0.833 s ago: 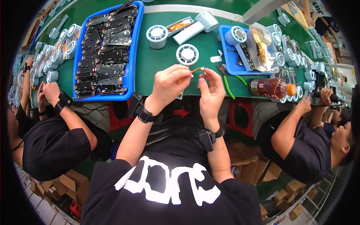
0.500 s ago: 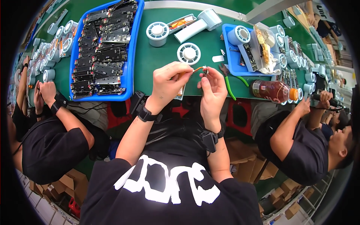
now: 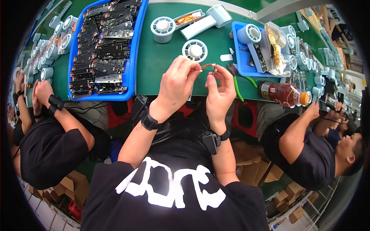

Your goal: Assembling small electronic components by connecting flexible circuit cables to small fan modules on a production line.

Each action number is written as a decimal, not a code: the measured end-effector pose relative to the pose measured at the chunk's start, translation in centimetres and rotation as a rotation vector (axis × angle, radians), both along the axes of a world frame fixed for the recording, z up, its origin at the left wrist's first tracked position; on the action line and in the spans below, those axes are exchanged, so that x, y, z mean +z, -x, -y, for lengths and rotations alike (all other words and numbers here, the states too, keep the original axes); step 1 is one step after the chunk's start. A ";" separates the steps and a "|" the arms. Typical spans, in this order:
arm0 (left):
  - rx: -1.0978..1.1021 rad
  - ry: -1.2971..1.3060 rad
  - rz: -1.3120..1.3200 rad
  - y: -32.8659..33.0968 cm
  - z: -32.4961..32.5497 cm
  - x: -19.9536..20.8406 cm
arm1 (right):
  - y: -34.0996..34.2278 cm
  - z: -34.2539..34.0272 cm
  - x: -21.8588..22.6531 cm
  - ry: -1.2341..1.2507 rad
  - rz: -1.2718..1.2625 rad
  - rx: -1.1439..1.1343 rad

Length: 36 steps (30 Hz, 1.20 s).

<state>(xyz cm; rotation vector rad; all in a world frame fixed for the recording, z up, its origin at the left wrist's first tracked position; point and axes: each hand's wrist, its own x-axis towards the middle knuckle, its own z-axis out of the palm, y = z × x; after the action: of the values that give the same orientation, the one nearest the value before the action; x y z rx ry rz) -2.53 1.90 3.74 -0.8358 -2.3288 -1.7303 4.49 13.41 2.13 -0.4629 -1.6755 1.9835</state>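
Observation:
My left hand is closed, thumb and forefinger pinching the end of a short red-orange wire. The wire runs across to a small dark circuit board, seen nearly edge-on. My right hand grips that board between thumb and fingers; most of it is hidden. Just beyond my left hand sits a light blue round fan head with a slotted rim. Part of a pale piece shows below the left fingers, mostly covered.
On the left is a blue tray of black circuit boards. Farther back lie another fan head, an open handle with orange wires and a fan body. Right: green-handled pliers, a blue tray, a bottle. Co-workers flank me.
My left hand has moved slightly up and turned, still pinching the wire. My right hand has shifted a little to the right with the board. The view has shifted slightly.

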 end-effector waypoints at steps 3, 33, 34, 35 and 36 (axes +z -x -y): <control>-0.016 0.091 -0.021 0.2 0.3 0.4 | -0.1 0.1 -0.1 -0.126 0.035 -0.036; -0.134 0.228 -0.202 1.1 1.3 -0.7 | -1.6 -1.7 1.8 -0.349 0.147 0.154; -0.133 0.228 -0.200 1.1 1.3 -0.8 | -1.6 -1.9 1.9 -0.337 0.152 0.159; -0.137 0.197 -0.205 1.2 1.2 -1.0 | -1.5 -2.0 2.0 -0.325 0.158 0.164; -0.142 0.166 -0.210 1.3 1.2 -1.1 | -1.5 -2.1 2.0 -0.325 0.159 0.164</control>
<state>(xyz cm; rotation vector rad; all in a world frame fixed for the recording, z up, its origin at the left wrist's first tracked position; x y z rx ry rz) -3.82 0.71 2.59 -1.1749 -2.3435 -1.4299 5.97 15.56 4.11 -0.3806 -2.1503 1.7716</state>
